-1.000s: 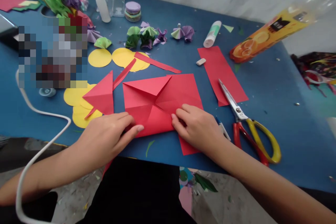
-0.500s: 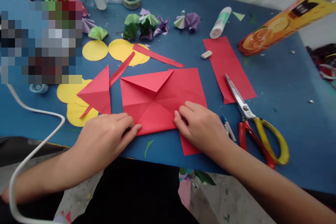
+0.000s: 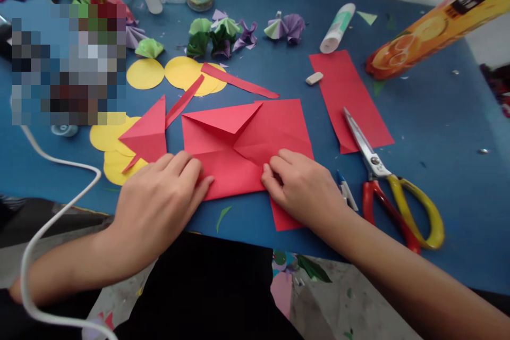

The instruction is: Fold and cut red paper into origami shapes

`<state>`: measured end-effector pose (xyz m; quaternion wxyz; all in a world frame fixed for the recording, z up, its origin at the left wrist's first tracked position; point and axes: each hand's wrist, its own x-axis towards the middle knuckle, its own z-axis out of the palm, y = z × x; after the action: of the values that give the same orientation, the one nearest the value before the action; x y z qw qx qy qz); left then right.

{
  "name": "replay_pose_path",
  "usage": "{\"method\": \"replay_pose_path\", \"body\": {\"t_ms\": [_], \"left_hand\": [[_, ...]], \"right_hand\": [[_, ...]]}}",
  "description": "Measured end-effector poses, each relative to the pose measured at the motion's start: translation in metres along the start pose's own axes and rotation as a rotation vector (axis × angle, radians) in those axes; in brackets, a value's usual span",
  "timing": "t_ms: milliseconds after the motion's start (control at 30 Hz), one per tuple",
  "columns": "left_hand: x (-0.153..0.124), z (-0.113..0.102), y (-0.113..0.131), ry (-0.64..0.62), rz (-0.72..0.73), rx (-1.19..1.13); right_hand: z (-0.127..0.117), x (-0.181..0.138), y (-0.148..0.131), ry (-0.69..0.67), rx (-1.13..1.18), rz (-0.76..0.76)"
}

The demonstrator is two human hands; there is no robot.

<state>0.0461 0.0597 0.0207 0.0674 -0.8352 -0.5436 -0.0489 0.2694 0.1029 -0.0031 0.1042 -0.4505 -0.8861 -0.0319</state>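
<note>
A red paper square (image 3: 247,143), partly folded with its corners turned toward the middle, lies on the blue table (image 3: 438,133) in front of me. My left hand (image 3: 159,202) rests on its near left corner, fingers together and flat on the fold. My right hand (image 3: 303,186) presses the near right part, fingers curled onto the paper. A folded red triangle (image 3: 147,130) sits just left of the square.
Scissors with red and yellow handles (image 3: 386,180) lie to the right beside a red paper rectangle (image 3: 350,95). Yellow paper circles (image 3: 145,73), red strips (image 3: 239,81), folded paper flowers (image 3: 217,37), a glue stick (image 3: 337,27), an eraser (image 3: 314,78), an orange box (image 3: 430,32) and a white cable (image 3: 51,212) surround the work.
The bottom flap of the red square now lies flatter against the sheet. My left hand has shifted slightly up onto the paper. The camera tipped a little.
</note>
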Motion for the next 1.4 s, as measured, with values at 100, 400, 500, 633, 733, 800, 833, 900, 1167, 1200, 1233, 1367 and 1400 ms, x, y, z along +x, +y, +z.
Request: {"method": "replay_pose_path", "body": {"t_ms": [100,400,500,633,733,800,833,900,1167,1200,1233,1367,1400], "left_hand": [[-0.001,0.003,0.021,0.082,0.145,-0.078],[-0.013,0.02,0.048,-0.066,0.263,-0.18],[-0.012,0.02,0.044,-0.099,0.275,-0.185],[-0.009,0.021,0.043,-0.138,0.28,-0.192],[-0.008,0.021,0.042,-0.133,0.287,-0.182],[-0.009,0.021,0.042,-0.107,0.306,-0.169],[-0.01,0.021,0.042,-0.088,0.327,-0.163],[-0.013,0.022,0.043,-0.05,0.378,-0.155],[-0.016,0.022,0.047,-0.068,0.403,-0.17],[-0.015,0.022,0.047,-0.072,0.412,-0.178],[-0.014,0.022,0.046,-0.077,0.423,-0.183],[-0.012,0.024,0.041,-0.086,0.454,-0.207],[-0.012,0.024,0.039,-0.087,0.458,-0.216]], "right_hand": [[0.001,0.0,-0.002,0.019,-0.033,-0.011],[-0.007,-0.007,0.002,-0.043,0.112,0.001],[-0.014,-0.01,0.008,-0.085,0.221,0.034],[-0.016,-0.01,0.013,-0.111,0.274,0.058],[-0.013,-0.011,0.013,-0.093,0.245,0.026],[-0.009,-0.011,0.012,-0.072,0.211,0.001],[-0.008,-0.011,0.011,-0.06,0.189,-0.01],[-0.005,-0.012,0.01,-0.04,0.138,-0.022],[-0.021,-0.024,-0.006,0.078,-0.14,-0.143],[-0.024,-0.028,-0.009,0.098,-0.152,-0.188],[-0.025,-0.032,-0.012,0.107,-0.156,-0.228],[-0.025,-0.044,-0.018,0.112,-0.182,-0.247],[-0.024,-0.046,-0.017,0.114,-0.19,-0.232]]}}
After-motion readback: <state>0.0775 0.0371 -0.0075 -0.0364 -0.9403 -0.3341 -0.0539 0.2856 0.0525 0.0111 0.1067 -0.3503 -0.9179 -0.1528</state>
